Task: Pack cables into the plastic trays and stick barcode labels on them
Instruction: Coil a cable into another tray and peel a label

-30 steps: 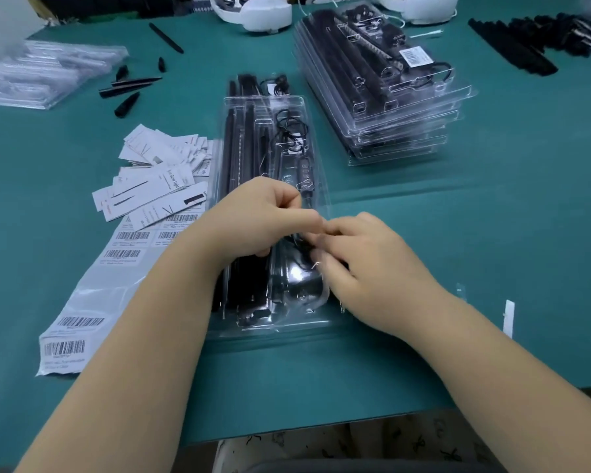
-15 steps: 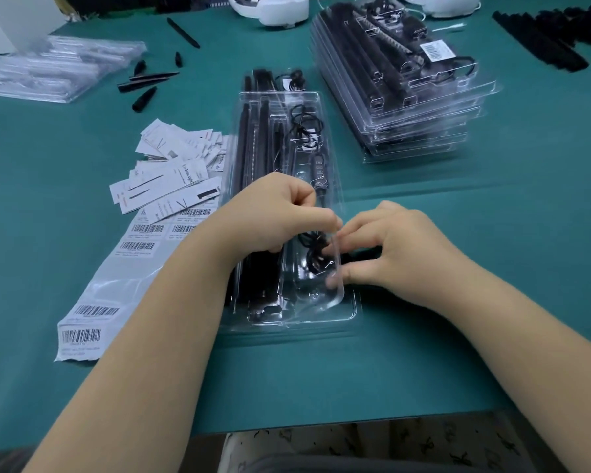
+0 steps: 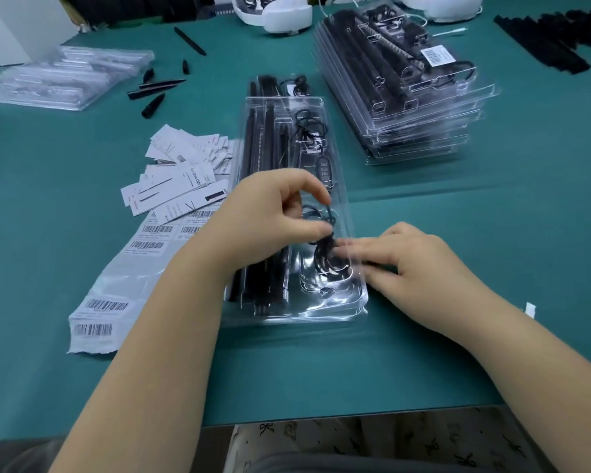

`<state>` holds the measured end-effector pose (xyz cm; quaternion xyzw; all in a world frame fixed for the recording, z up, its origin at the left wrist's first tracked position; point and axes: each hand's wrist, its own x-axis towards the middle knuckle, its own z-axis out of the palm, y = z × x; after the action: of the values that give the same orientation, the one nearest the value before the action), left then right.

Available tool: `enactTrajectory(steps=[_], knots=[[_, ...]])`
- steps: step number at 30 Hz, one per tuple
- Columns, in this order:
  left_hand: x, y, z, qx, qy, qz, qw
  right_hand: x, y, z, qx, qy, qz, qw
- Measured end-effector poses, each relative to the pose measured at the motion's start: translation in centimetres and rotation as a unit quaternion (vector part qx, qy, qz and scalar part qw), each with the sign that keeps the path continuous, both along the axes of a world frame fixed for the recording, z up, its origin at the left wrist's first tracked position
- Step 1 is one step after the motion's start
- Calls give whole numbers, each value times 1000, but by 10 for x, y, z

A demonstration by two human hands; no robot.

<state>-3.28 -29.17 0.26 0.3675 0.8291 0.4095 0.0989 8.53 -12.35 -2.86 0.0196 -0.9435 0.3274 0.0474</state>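
A long clear plastic tray (image 3: 331, 308) lies in front of me on the green table, holding black bars and a thin black cable (image 3: 325, 261). My left hand (image 3: 270, 216) pinches the cable between thumb and forefinger above the tray's near right pocket. My right hand (image 3: 403, 264) lies at the tray's right edge, its straight fingers pressing on the coiled cable in that pocket. A strip of barcode labels (image 3: 99, 319) lies to the left of the tray.
A stack of packed trays (image 3: 423, 107), the top one labelled, stands at the back right. Empty clear trays (image 3: 58, 76) sit at the far left, loose paper cards (image 3: 178, 165) beside the labels, black parts (image 3: 154, 87) behind them, white headsets (image 3: 277, 11) at the back.
My left hand has lifted slightly and pinches the cable higher. My right hand's fingers have straightened and slid onto the coil in the pocket.
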Motion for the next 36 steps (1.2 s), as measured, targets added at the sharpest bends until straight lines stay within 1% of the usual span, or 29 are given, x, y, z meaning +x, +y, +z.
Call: enactTrajectory(steps=[1,2,4,5,8,11,13,17,19,22,25,27,28,30,31,32,33,34,35,36], knots=[[1,-1,1,-31,42,-1,999,-1,0,0,-48,-5,-18,999],[1,-1,1,-62,61,5,996,-2,1,0,-96,-14,-38,995],[0,2,2,-114,62,29,991,-6,4,-3,-169,-24,-66,983],[-1,4,2,-132,63,42,988,-8,4,-4,-182,-22,-71,981],[-1,8,1,-163,70,62,982,-9,3,-5,-177,-11,-78,981],[-2,8,0,-187,62,70,978,-9,5,-6,-145,6,-115,983],[-3,7,0,-199,61,70,976,-9,6,-5,-145,-4,-103,984],[-4,7,0,-202,54,68,976,-5,9,0,-207,-34,-53,976],[-3,7,1,-206,53,68,975,-4,7,0,-233,-24,-68,970],[-2,8,1,-219,63,70,971,-1,2,-5,-166,-4,-75,983],[-1,7,-1,-221,79,75,969,-3,4,-2,-142,-21,-22,989],[-1,6,-2,-216,87,72,970,-3,7,-3,-138,-23,-13,990],[0,4,-1,-207,75,67,973,-3,7,-4,-142,-23,-13,990],[-1,0,3,-172,20,68,983,-2,7,-6,-152,-23,-15,988],[-4,-4,6,-145,-5,88,985,-2,7,-6,-154,-22,-13,988],[-9,-8,9,-119,-10,128,985,-1,7,-7,-156,-22,-13,987],[-18,-13,13,-107,5,181,978,-2,7,-7,-157,-20,-13,987],[-26,-18,17,-117,35,239,963,-2,8,-7,-157,-19,-14,987],[-34,-25,19,-157,66,294,940,-2,8,-7,-157,-18,-13,987],[-43,-32,20,-222,89,337,911,-2,8,-7,-157,-19,-13,987]])
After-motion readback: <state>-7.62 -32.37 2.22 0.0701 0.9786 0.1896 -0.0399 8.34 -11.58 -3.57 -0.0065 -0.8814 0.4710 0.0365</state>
